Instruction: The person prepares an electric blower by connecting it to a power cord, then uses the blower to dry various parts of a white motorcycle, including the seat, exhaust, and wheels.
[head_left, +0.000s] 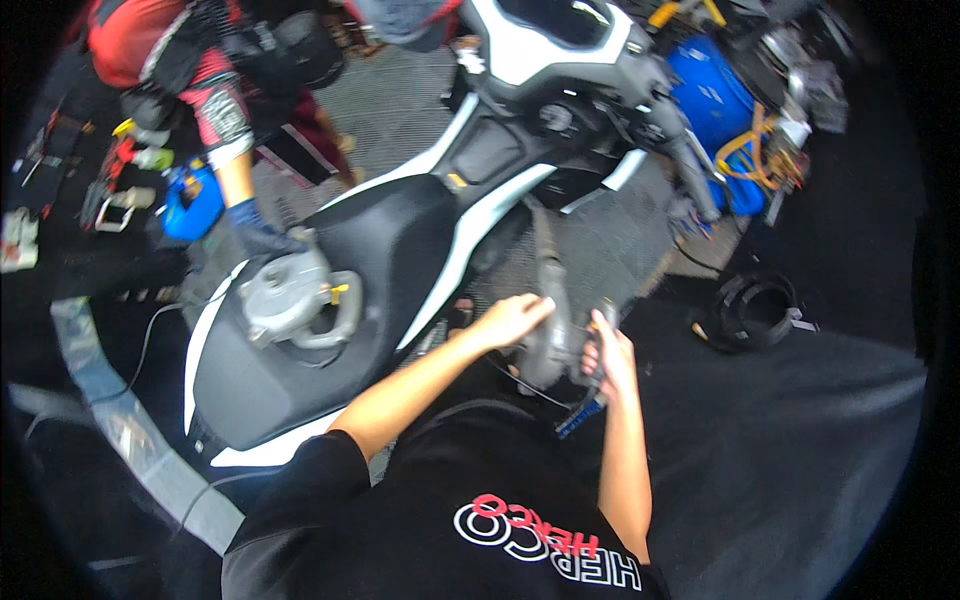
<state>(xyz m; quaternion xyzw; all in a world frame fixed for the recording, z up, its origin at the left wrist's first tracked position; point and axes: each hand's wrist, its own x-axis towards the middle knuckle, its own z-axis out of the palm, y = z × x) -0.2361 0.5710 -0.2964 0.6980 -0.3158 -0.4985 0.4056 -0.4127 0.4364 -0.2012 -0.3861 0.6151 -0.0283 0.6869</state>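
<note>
A grey handheld blower (544, 352) is in front of me, its long nozzle (551, 270) pointing away beside the scooter. My right hand (611, 356) is wrapped around its handle. Against the left side of the nozzle rests my left hand (517, 321); blur hides whether its fingers close around the tube. On the black seat (405, 232) of a white-and-black scooter lies a second grey blower-like power tool (289, 296) with a loop handle. A co-worker's gloved hand (262, 229) touches its far side.
The co-worker (172, 45) bends over at the upper left. Tools and a blue object (191, 202) lie near them. At the upper right are a blue container (709, 86) and tangled orange straps (750, 154). A coiled black hose (754, 311) sits on the dark floor cover (772, 427) to my right.
</note>
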